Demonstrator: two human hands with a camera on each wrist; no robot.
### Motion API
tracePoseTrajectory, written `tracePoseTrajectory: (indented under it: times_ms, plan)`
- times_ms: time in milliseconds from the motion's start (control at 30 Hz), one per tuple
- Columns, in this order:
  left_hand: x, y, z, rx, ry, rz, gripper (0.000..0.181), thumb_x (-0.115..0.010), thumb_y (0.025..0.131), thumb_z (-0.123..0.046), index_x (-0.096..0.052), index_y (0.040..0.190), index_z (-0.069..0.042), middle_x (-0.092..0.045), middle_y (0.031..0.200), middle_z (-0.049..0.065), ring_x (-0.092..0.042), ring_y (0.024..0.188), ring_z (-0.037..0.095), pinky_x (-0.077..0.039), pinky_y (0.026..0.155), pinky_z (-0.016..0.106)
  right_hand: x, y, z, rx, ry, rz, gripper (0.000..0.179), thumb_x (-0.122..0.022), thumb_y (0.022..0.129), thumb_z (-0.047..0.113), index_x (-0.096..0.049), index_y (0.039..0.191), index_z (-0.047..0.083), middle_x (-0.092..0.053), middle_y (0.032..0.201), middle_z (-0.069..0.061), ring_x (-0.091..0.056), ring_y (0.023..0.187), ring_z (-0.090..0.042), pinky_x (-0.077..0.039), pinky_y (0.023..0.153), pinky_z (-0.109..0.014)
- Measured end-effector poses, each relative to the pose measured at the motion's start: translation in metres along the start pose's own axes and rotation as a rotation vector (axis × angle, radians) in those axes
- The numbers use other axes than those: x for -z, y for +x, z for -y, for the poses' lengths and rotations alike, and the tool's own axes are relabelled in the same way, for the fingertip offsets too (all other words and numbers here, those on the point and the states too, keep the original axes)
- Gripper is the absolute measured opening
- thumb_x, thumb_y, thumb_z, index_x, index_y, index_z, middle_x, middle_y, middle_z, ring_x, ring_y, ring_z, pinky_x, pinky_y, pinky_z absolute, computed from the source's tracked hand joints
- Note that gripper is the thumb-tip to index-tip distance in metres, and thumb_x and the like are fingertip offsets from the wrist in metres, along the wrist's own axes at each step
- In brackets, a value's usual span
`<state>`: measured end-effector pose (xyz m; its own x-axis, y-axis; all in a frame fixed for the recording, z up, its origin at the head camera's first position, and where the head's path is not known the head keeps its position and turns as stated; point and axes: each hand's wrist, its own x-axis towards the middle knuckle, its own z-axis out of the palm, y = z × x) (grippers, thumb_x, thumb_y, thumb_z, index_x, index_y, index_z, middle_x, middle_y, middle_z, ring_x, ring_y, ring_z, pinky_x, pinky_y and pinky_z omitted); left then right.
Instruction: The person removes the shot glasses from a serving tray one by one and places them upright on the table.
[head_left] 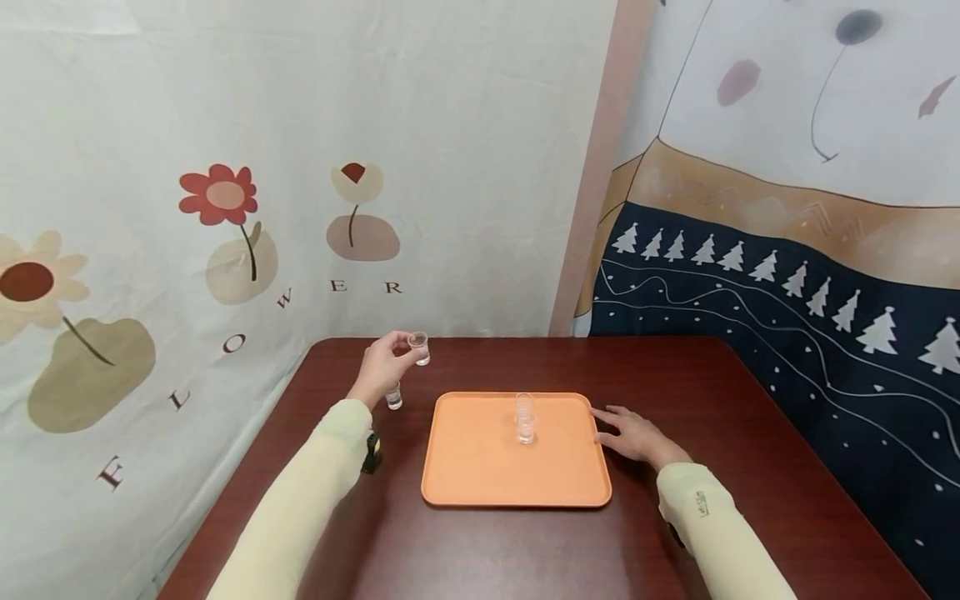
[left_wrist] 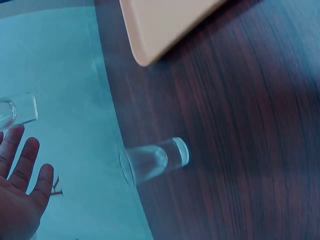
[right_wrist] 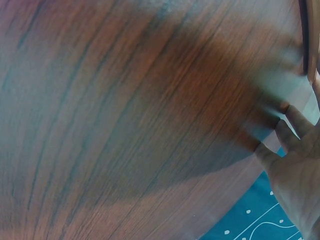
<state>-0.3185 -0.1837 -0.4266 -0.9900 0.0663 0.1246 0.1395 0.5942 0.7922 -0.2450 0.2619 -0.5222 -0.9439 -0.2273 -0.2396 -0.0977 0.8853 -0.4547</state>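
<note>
My left hand [head_left: 384, 365] pinches a small clear shot glass [head_left: 420, 350] in the air over the table's far left part. Only part of that glass [left_wrist: 19, 110] shows in the left wrist view, above loosely spread fingers. Just below this hand, another shot glass [head_left: 393, 397] stands upright on the table. Two more clear shot glasses [head_left: 526, 430] stand one behind the other on an orange tray [head_left: 480, 475], right of its middle. At the tray's right edge rests my right hand [head_left: 633, 435], its fingers spread and its fingertips at the rim.
A dark red-brown wooden table [head_left: 510, 550] bears everything. Behind it hangs a pale cloth [head_left: 465, 167] with printed flowers and letters. To the right is a navy cloth [head_left: 720, 333] with white trees. Both cloths come close to the table's edges.
</note>
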Motion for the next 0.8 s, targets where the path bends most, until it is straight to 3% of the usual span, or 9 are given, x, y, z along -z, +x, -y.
tracePoseTrajectory:
  times_ms: [300, 567, 800]
  plan:
    - [0.020, -0.002, 0.015, 0.030, 0.007, -0.045, 0.048, -0.070, 0.093, -0.038, -0.059, 0.128, -0.007, -0.063, 0.124, 0.014, -0.055, 0.115, 0.030, -0.043, 0.098, 0.049, -0.001, 0.000, 0.000, -0.019, 0.017, 0.001, 0.062, -0.059, 0.099, 0.041, -0.040, 0.153, 0.017, -0.032, 0.153, -0.027, -0.030, 0.137, -0.052, -0.027, 0.104, -0.071]
    - [0.038, -0.008, 0.039, 0.049, 0.039, -0.099, 0.048, -0.068, 0.094, -0.038, -0.058, 0.127, -0.004, -0.062, 0.123, 0.017, -0.054, 0.114, 0.032, -0.044, 0.091, 0.046, -0.002, 0.001, -0.001, -0.022, 0.009, -0.004, 0.062, -0.059, 0.099, 0.042, -0.040, 0.153, 0.017, -0.032, 0.153, -0.027, -0.031, 0.137, -0.052, -0.027, 0.104, -0.070]
    - [0.046, -0.015, 0.062, 0.066, 0.076, -0.152, 0.046, -0.069, 0.094, -0.035, -0.059, 0.124, -0.001, -0.064, 0.118, 0.019, -0.055, 0.111, 0.034, -0.043, 0.090, 0.046, -0.001, 0.002, 0.000, -0.021, 0.008, -0.003, 0.062, -0.059, 0.099, 0.042, -0.041, 0.153, 0.017, -0.032, 0.153, -0.027, -0.031, 0.137, -0.052, -0.028, 0.104, -0.070]
